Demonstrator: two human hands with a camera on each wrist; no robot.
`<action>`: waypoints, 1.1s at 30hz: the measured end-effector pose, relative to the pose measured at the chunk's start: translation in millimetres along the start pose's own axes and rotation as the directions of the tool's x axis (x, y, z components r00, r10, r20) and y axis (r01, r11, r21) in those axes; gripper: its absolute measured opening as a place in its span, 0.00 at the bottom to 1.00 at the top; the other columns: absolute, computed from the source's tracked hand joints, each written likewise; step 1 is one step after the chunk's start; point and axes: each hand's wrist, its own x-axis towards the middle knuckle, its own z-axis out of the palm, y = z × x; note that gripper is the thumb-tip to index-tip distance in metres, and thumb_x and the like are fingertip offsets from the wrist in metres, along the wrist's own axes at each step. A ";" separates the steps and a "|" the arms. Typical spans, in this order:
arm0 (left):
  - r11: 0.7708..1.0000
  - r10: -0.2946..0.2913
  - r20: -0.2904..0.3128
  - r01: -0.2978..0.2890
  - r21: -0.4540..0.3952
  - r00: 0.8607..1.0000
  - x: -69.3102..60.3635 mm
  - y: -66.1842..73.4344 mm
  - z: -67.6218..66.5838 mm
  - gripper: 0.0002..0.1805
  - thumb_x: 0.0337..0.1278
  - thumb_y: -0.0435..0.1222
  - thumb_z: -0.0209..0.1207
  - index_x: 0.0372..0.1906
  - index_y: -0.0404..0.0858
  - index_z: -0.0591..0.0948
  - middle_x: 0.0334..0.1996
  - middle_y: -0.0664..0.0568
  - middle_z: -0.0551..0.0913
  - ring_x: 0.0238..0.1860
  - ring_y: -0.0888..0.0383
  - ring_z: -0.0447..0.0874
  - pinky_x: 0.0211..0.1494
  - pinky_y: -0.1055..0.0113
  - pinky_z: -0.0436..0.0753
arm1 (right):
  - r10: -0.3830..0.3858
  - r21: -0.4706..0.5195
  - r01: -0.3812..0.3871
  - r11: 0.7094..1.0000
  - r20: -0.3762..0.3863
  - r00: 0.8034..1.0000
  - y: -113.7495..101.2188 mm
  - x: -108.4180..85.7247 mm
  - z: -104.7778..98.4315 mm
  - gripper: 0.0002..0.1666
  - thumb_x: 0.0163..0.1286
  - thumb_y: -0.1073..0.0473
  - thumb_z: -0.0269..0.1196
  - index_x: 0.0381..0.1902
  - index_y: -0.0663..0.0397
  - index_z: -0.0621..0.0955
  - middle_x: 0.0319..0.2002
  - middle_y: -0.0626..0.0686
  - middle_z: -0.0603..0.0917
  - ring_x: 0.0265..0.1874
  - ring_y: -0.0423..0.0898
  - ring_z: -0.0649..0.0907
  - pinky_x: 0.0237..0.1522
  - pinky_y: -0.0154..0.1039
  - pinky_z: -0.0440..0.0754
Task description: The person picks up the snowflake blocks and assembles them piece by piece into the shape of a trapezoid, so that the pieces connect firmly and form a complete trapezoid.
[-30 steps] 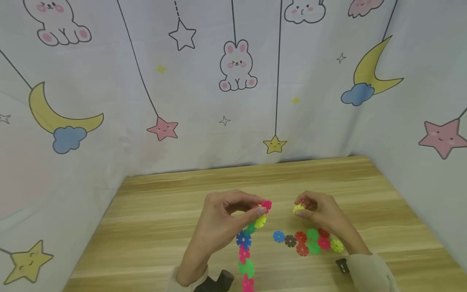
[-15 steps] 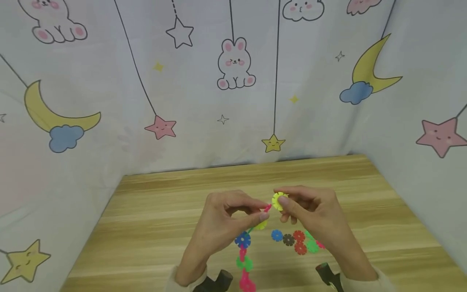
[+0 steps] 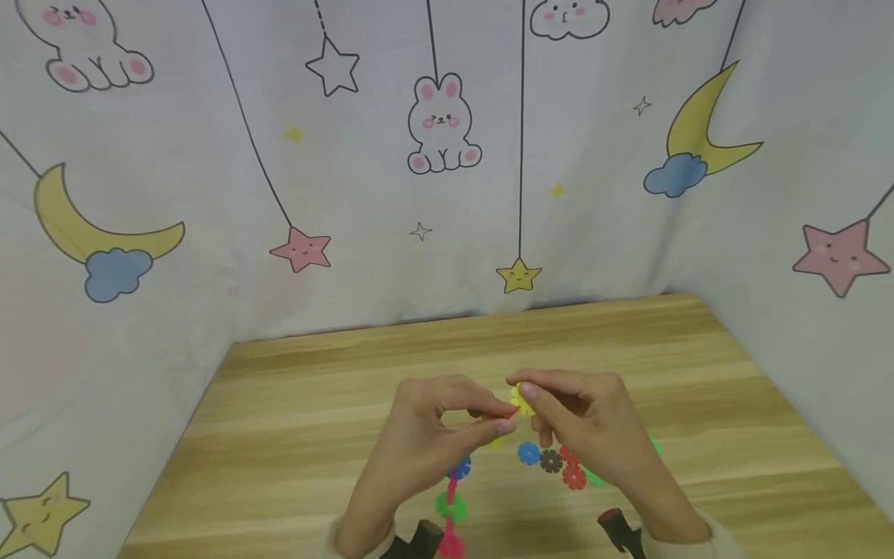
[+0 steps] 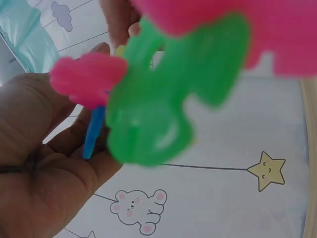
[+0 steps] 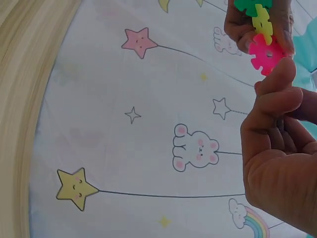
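My left hand [image 3: 426, 427] pinches a pink flower-shaped interlocking disc [image 5: 266, 54] at the upper end of a linked chain. Below that hand the chain runs down toward me, with a blue disc [image 3: 459, 466], a green disc [image 3: 451, 507] and a lower pink disc [image 3: 452, 546] in it. Between thumb and fingers my right hand [image 3: 594, 415] holds a yellow disc [image 3: 519, 398] against the pink one's edge. Whether their slots have engaged is hidden by the fingertips. A large blurred green disc [image 4: 153, 119] of the chain fills the left wrist view.
Loose discs lie on the wooden table [image 3: 314, 404] under my right hand: a blue one [image 3: 528, 453], a brown one [image 3: 551, 461], red ones [image 3: 574, 477] and a partly covered green one [image 3: 595, 477]. A printed white curtain [image 3: 363, 178] stands around the table's back and sides.
My right hand has come left with the yellow disc, from apart to meeting the pink disc. My left hand has stayed nearly in place, turning the pink disc edge-on.
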 end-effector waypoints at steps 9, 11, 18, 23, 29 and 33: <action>0.978 0.202 -0.056 -0.199 0.055 0.978 5.4 -4.5 5.3 0.06 0.58 0.25 0.74 0.39 0.35 0.93 0.34 0.46 0.94 0.36 0.57 0.94 0.45 0.65 0.93 | -0.001 0.157 0.012 0.987 -0.073 0.997 1.7 -1.4 9.4 0.13 0.81 0.70 0.59 0.53 0.66 0.88 0.19 0.56 0.84 0.15 0.43 0.83 0.16 0.35 0.79; 0.980 0.195 -0.061 -0.191 0.060 0.979 4.8 -5.1 3.3 0.06 0.57 0.25 0.74 0.39 0.35 0.93 0.33 0.46 0.94 0.36 0.57 0.94 0.45 0.65 0.93 | -0.004 0.188 0.014 0.982 -0.058 0.998 3.6 -0.3 12.6 0.13 0.81 0.70 0.59 0.54 0.67 0.88 0.19 0.57 0.84 0.15 0.43 0.84 0.16 0.35 0.80; 0.988 0.146 -0.057 -0.142 0.067 0.988 2.7 -5.3 0.3 0.05 0.58 0.28 0.75 0.38 0.36 0.93 0.34 0.47 0.94 0.37 0.58 0.94 0.46 0.65 0.93 | 0.001 0.181 0.006 0.983 -0.038 0.999 6.7 2.3 18.5 0.13 0.82 0.69 0.58 0.54 0.65 0.88 0.19 0.58 0.84 0.15 0.44 0.84 0.17 0.36 0.80; 0.999 0.033 -0.071 -0.036 -0.032 0.997 -1.7 -0.7 -2.7 0.07 0.64 0.29 0.72 0.46 0.37 0.91 0.41 0.46 0.94 0.43 0.57 0.93 0.52 0.63 0.92 | 0.024 0.142 -0.019 0.990 -0.036 0.999 1.5 -3.0 15.3 0.14 0.83 0.67 0.58 0.57 0.59 0.88 0.21 0.55 0.85 0.16 0.44 0.83 0.17 0.37 0.80; 0.936 -0.336 -0.015 0.332 -0.118 0.942 0.4 5.2 -4.2 0.10 0.73 0.37 0.68 0.54 0.43 0.89 0.48 0.49 0.93 0.48 0.60 0.93 0.57 0.65 0.90 | -0.061 0.099 0.058 0.993 0.020 0.998 3.3 -2.4 8.3 0.19 0.82 0.72 0.56 0.65 0.58 0.81 0.21 0.54 0.84 0.17 0.42 0.82 0.18 0.37 0.81; 0.918 -0.378 0.075 0.384 -0.103 0.923 3.4 -1.3 0.4 0.11 0.72 0.39 0.68 0.55 0.43 0.89 0.46 0.47 0.93 0.42 0.61 0.92 0.51 0.67 0.91 | -0.036 0.170 0.017 0.985 0.108 0.993 6.6 1.2 7.5 0.18 0.84 0.71 0.54 0.67 0.58 0.74 0.22 0.56 0.83 0.17 0.44 0.84 0.19 0.38 0.82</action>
